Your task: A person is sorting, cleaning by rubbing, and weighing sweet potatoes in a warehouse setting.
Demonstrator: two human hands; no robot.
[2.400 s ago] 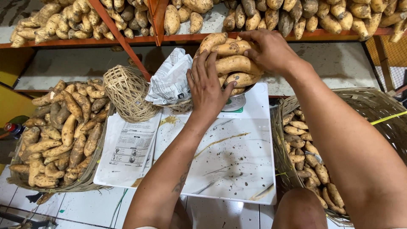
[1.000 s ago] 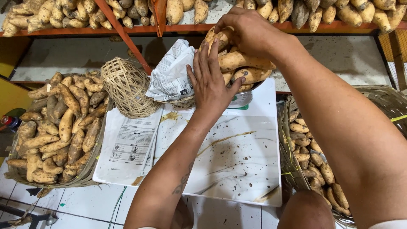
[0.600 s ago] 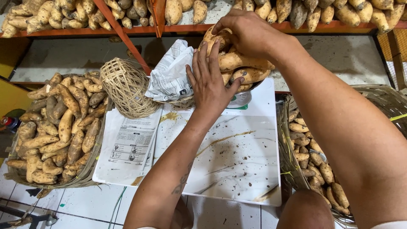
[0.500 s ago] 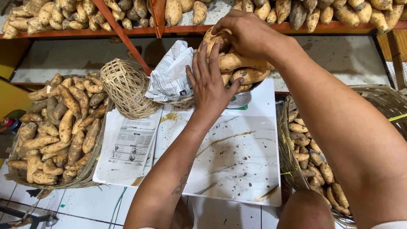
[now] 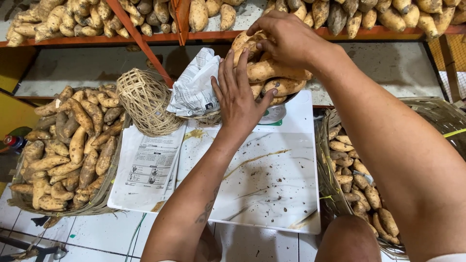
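Head camera: we see the left hand [image 5: 239,94] at about 12 o'clock over the white board [image 5: 262,184], fingers spread apart and flat against the near side of a heap of sweet potatoes [image 5: 272,73] piled on a scale [image 5: 272,115]. The right hand [image 5: 284,36] sits on the heap's top, fingers curled onto an upper tuber. Crumpled newspaper [image 5: 194,87] lies at 11 o'clock, beside an overturned small woven basket [image 5: 145,102]. Baskets of tubers stand at 9 o'clock [image 5: 68,145] and 3 o'clock [image 5: 359,184].
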